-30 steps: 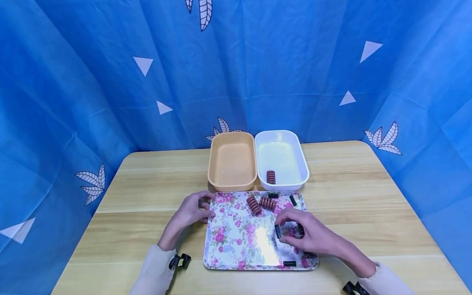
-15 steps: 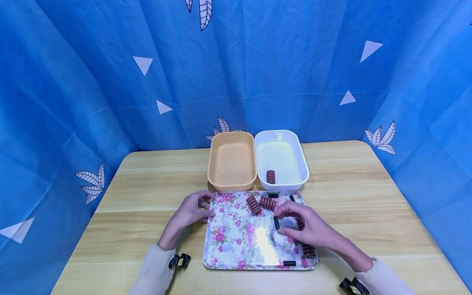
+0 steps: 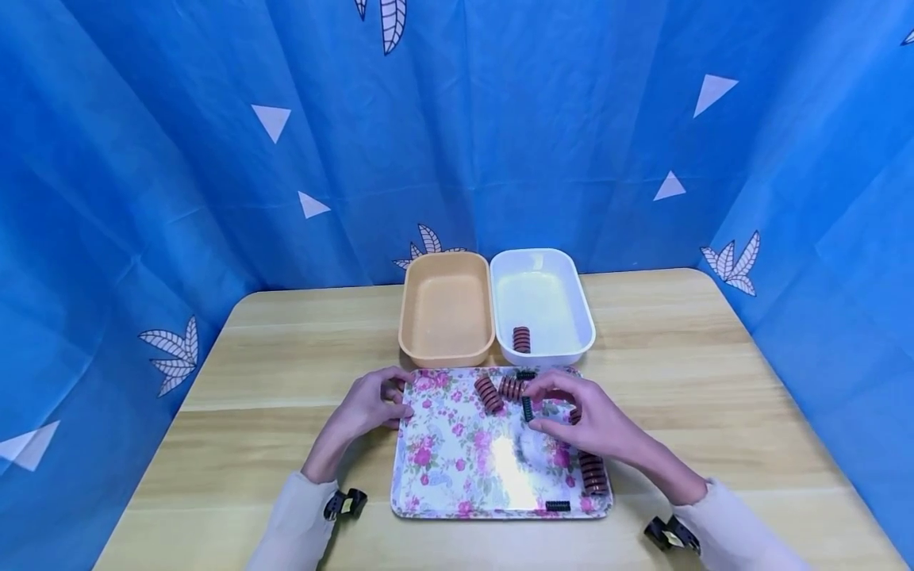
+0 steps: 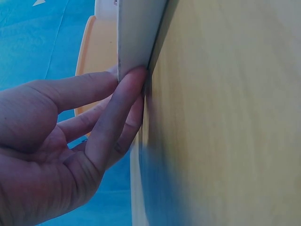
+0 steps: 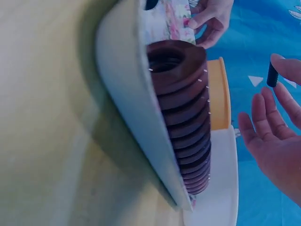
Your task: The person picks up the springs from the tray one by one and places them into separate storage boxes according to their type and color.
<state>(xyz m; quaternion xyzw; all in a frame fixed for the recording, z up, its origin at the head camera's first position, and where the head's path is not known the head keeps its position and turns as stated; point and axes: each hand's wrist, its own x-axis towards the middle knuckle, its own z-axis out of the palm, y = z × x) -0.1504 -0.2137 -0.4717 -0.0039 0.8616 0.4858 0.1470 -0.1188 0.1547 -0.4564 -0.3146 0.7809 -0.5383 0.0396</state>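
My right hand pinches a small dark coil spring between thumb and forefinger, over the upper right of a floral tray. The same spring shows in the right wrist view, the other fingers spread apart. At the tray's left edge my left hand grips the rim; the left wrist view has thumb and fingertips at that edge. Larger brown coil springs lie on the tray, one of them large in the right wrist view. Another brown spring is partly behind my right hand.
Behind the tray stand a tan bin and, right beside it, a white bin with one brown spring in it. Small dark springs lie at the tray's front edge and back edge. A blue curtain surrounds the wooden table.
My right hand has moved away from me and slightly left with the small dark spring, uncovering a brown spring at the tray's right side. The left hand stays on the rim.
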